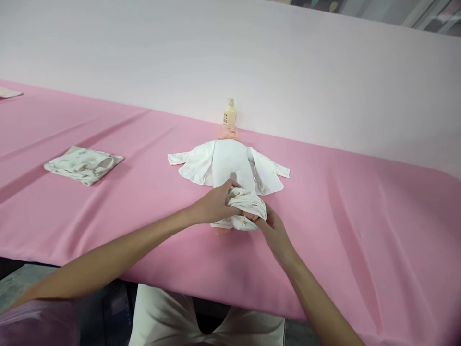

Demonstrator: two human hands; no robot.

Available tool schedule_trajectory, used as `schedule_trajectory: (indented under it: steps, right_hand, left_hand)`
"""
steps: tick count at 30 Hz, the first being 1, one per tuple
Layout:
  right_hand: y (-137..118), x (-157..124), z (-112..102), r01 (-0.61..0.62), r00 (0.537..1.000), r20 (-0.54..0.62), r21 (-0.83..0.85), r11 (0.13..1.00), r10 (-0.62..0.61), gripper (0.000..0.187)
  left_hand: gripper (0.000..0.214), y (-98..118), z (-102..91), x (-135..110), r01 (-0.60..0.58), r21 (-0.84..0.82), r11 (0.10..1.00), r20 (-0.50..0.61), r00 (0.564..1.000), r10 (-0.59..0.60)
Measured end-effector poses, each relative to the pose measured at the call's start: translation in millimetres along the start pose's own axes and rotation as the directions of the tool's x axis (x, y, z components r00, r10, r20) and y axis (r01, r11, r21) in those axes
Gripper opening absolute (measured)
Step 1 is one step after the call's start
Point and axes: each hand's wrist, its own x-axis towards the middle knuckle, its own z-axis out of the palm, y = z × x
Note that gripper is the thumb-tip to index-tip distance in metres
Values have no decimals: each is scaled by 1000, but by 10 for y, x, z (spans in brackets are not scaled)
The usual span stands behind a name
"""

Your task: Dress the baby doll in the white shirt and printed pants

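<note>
A baby doll (230,133) lies on its back on a pink-covered table, its head away from me. White baby clothing (232,158) covers its body, with the front panels and sleeves spread out to both sides. At the doll's legs, printed white baby pants (248,199) are bunched into a ring, and a foot shows in the opening. My left hand (216,203) is closed on the left edge of this bunched cloth. On the right edge, my right hand (275,230) grips the same cloth, its fingers partly hidden. Another foot (224,231) pokes out below, beside the cloth.
Behind the doll's head stands a pale yellow pump bottle (229,115) against the white wall (230,57). A folded printed garment (83,164) lies to the left on the pink cover (144,202). At the far left edge is a flat pale pink item (9,92).
</note>
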Motion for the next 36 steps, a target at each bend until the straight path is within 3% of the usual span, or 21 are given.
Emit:
schedule_trajectory:
  steps: [5,8,16,28,31,36]
  right_hand:
    - [-86,223,-82,-27,995,95,137,990,14,43]
    - [-47,331,-153,-52,988,151,139,989,31,39]
    - [89,403,-151,-155,988,10,179,972,156,32]
    - [48,574,-152,-237,969,-21,205,950,246,21]
    - [38,533,-151,-222,973,-10,204,954,229,24]
    - [54,300,-158,-111,987,130,137,984,93,37]
  left_hand:
    - [45,-24,9,79,59,-37,998,-65,996,-61]
    - [32,-28,47,134,19,-4,1000,-111,994,-20]
    - [25,-56,173,178,26,51,998,-163,986,-17]
    - [28,-59,221,223,94,135,986,-158,985,-72]
    - [30,-59,219,206,95,134,986,-155,985,-74]
    - [42,-125,152,89,64,46,997,-101,993,-59]
